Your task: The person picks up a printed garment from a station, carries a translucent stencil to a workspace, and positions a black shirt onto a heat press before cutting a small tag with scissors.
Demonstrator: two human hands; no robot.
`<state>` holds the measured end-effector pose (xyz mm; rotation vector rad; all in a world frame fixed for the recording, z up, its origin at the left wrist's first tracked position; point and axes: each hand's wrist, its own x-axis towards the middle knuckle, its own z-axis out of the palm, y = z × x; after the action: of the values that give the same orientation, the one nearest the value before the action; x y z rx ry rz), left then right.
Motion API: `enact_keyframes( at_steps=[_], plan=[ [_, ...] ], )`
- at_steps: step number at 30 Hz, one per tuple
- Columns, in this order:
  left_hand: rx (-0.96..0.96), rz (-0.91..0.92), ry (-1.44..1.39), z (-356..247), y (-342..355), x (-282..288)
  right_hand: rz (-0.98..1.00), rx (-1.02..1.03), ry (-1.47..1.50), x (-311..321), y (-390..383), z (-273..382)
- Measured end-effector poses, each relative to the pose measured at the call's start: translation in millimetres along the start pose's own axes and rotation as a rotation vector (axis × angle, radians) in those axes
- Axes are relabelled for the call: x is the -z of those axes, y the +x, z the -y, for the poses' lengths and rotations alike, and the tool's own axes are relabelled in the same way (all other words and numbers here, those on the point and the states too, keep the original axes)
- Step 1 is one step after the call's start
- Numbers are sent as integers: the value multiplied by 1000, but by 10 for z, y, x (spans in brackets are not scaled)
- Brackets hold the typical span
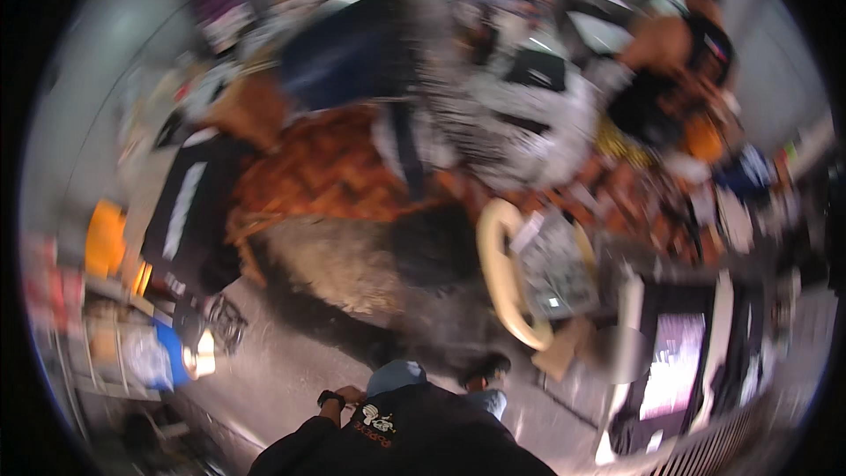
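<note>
My left hand, with a dark band at the wrist, is low in the head view beside my dark shirt and light blue trousers. Its fingers are too blurred and small to tell whether they hold anything. I cannot see my right hand. Beyond my body, a foot in a dark sandal stands on the grey floor.
Ahead are an orange patterned mat, cluttered bundles and a person in black. A cream oval tub holds something glassy. Black bags and a rack stand left, a black-and-white framed object right.
</note>
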<state>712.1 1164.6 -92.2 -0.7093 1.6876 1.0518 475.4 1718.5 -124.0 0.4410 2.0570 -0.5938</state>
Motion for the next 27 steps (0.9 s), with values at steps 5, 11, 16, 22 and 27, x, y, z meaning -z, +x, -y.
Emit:
enact_keyframes(
  at_steps=[5,11,16,22,27],
  plan=[
    [-175,-569,-451,267,-709,645,87,323,-117,-679,30,2237],
    [-234,-728,-296,831,-1293,1263,134,530,-370,-1586,-221,3648],
    [-431,-314,-551,497,-1018,1858,7,875,-767,-2306,221,4279],
    [-117,-383,-321,282,-1015,3306,318,701,-841,-2185,-437,5916],
    [-310,-612,-336,492,-1054,4946,341,605,-538,-2325,-65,7491]
  ],
)
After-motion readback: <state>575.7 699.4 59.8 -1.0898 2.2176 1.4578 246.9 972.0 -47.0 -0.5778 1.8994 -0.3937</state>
